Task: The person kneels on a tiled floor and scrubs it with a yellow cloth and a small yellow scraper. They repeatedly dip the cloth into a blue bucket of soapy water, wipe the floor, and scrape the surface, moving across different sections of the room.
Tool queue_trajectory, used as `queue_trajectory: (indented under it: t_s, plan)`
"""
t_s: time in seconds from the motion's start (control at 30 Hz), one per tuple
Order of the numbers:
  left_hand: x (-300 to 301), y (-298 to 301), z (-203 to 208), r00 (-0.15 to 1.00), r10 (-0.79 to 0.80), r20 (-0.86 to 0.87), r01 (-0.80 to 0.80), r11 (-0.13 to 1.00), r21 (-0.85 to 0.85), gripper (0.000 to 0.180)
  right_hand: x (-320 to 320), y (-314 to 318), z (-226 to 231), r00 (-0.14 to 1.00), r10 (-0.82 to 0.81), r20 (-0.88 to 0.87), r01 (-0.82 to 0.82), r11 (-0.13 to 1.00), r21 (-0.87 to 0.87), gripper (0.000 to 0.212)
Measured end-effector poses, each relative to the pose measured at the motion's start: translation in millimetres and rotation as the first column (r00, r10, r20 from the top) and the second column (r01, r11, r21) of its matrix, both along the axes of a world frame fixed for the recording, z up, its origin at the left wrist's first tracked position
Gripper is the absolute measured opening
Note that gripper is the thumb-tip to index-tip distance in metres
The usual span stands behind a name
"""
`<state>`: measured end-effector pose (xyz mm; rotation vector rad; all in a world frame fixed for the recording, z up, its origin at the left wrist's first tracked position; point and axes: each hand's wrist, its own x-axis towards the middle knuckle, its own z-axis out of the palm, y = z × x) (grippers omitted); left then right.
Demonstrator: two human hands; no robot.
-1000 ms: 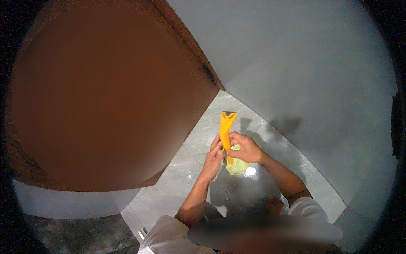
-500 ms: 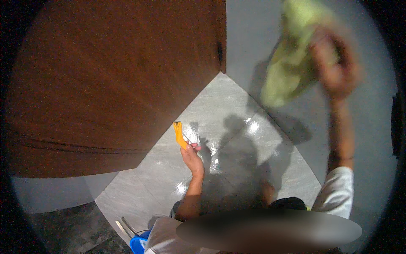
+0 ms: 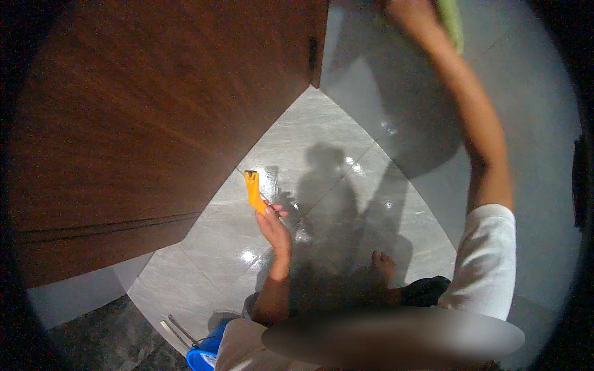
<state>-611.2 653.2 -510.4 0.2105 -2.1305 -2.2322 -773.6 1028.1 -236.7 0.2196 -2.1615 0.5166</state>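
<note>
Gripping a yellow scraper [image 3: 252, 190] by its lower end above the floor [image 3: 291, 133], left hand [image 3: 275, 234]; probably light, stiff, best held there; right hand [image 3: 417, 17] at soft-looking green cloth [image 3: 451, 25], grip unclear

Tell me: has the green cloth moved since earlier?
Yes: the green cloth went from below the brown door frame's foot to above and right of it.
</note>
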Motion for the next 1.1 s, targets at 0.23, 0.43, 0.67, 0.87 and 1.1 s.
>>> queue_trajectory:
  t_s: [0.23,0.43,0.67,0.87,1.1]
  plan:
    - [18.8,-5.3,0.2,0.996,-0.092,0.017,0.088,0.982,0.165,0.025,102.0,-7.2,-233.7,0.322,-0.366,0.873,-0.152,0.89,0.43,0.039]
    - [13.3,-38.1,-25.6,0.988,-0.153,-0.026,0.155,0.985,0.074,0.029,311.1,-10.7,-204.8,-0.128,-0.266,0.955,-0.046,0.964,0.262,0.05]
    - [29.6,-26.0,5.2,0.953,-0.301,0.03,0.294,0.946,0.138,0.036,556.9,-15.2,-49.9,-0.177,-0.764,0.621,0.362,0.536,0.763,0.03]
    - [53.4,-25.6,92.5,0.834,-0.467,-0.295,0.476,0.878,-0.046,0.041,760.5,-178.2,112.9,0.238,-0.549,0.801,0.931,-0.106,-0.35,0.042]
    - [144.7,-60.9,184.8,0.827,-0.52,-0.215,0.538,0.843,0.031,0.045,919.1,-380.2,187.9,0.696,-0.659,0.285,0.415,0.046,-0.909,0.054]
